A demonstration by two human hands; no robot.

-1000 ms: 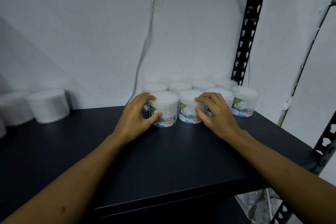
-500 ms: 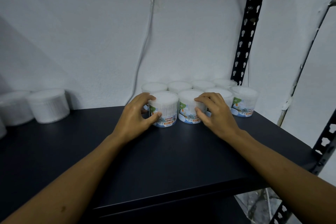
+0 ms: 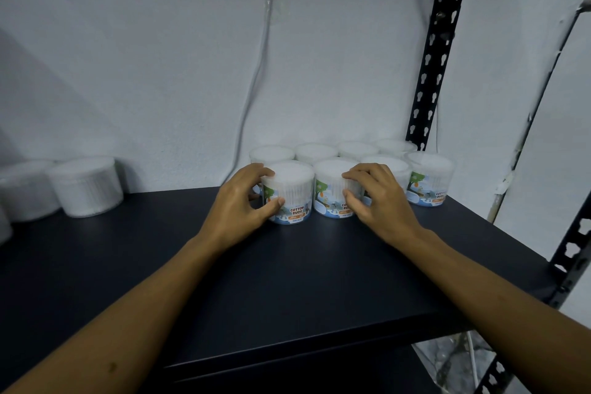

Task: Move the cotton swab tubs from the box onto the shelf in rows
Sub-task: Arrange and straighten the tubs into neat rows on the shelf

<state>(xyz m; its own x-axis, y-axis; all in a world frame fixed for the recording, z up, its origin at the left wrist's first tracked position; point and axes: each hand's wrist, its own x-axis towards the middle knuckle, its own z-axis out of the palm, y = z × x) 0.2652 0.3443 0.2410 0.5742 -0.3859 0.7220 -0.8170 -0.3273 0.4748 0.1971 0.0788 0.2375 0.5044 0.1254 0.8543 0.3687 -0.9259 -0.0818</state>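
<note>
1. Holding same pose as half a second ago: left hand point(image 3: 235, 213) still wraps the front-left clear round cotton swab tub point(image 3: 289, 192), right hand point(image 3: 379, 201) still cups the next clear round tub point(image 3: 332, 190); nothing shifted.
2. Left fingers point(image 3: 262, 173) curl over the tub's rim, thumb pressed on its label. Right fingers point(image 3: 353, 174) curl against the second tub's side, closed on it.
3. Tubs: white lids, white swabs inside, blue-green "COTTON BUDS" labels, standing upright in two touching rows at the back right of the dark flat shelf point(image 3: 287, 281).
4. Back-row labels hidden; two unlabelled-looking tubs point(image 3: 88, 185) at far left are dim; a black slotted upright point(image 3: 438, 48) stands behind.
</note>
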